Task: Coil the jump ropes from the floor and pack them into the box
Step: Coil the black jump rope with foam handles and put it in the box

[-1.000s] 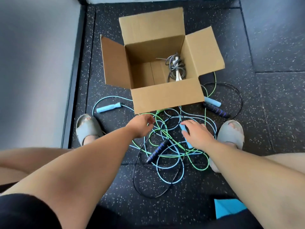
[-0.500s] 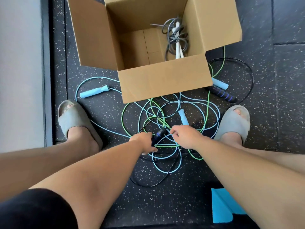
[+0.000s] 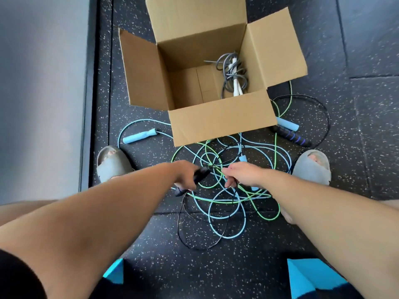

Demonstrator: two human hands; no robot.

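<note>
Left hand (image 3: 185,175), fingers curled, grips a dark handle (image 3: 201,174) of the black rope (image 3: 187,240) just above the floor, while the right hand (image 3: 241,174) pinches that rope's cord right beside the handle's tip. Both arms reach down between 2 gray sandals (image 3: 112,162) over a tangle of the black rope, a green rope (image 3: 218,199) and a light blue rope (image 3: 226,236). Beyond the tangle stands the cardboard box (image 3: 220,121), its 4 flaps open; 1 coiled gray rope with white handles (image 3: 235,78) lies inside against its right wall. Another light blue handle (image 3: 139,135) lies left of the box. 1 second earlier the dark handle lay free in the tangle, the left hand hovered near the box and the right hand rested on a light blue handle.
</note>
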